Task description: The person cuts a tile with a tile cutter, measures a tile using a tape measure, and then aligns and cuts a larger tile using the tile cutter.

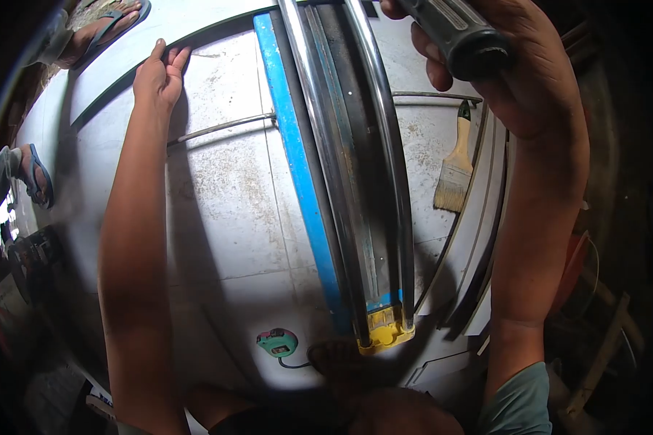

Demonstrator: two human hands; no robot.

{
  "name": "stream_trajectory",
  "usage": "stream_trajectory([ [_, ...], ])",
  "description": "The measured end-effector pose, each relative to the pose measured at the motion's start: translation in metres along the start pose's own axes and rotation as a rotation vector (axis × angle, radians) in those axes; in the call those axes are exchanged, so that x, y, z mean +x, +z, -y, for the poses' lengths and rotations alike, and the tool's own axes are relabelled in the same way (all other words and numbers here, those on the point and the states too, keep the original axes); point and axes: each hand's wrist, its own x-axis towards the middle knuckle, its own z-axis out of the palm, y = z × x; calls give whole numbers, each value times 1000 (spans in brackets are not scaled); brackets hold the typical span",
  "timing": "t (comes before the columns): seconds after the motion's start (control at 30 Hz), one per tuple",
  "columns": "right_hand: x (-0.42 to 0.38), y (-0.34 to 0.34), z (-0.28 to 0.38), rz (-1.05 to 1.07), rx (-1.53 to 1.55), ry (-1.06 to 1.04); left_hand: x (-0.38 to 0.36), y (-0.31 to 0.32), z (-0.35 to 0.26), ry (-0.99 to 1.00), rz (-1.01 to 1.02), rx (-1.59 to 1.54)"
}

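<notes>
A tile cutter (pixel 286 134) with a blue base, two shiny rails and a yellow end piece lies lengthwise in front of me. A long dark strip (pixel 116 88) passes crosswise at the cutter's far end. My left hand (pixel 159 80) pinches this strip left of the rails, thumb and fingers at its edge. At the upper right, my right hand (pixel 537 72) is wrapped around the cutter's black handle (pixel 466 40), which stands close to the camera. The handle's far end is out of frame.
A paintbrush (pixel 457 163) lies right of the cutter, beside several long strips (pixel 479 217). Near me is a green tape measure (pixel 277 342). Another person's sandalled feet (pixel 101 32) are at the upper left. A dark power tool (pixel 36 254) sits at the left edge.
</notes>
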Motion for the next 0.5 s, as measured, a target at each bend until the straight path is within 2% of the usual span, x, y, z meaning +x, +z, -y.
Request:
stream_trajectory([
  [0.2, 1, -10, 6, 126, 194, 77, 7, -4, 0, -18, 4, 8],
  [0.5, -6, -11, 10, 209, 51, 56, 16, -8, -1, -36, -18, -2],
])
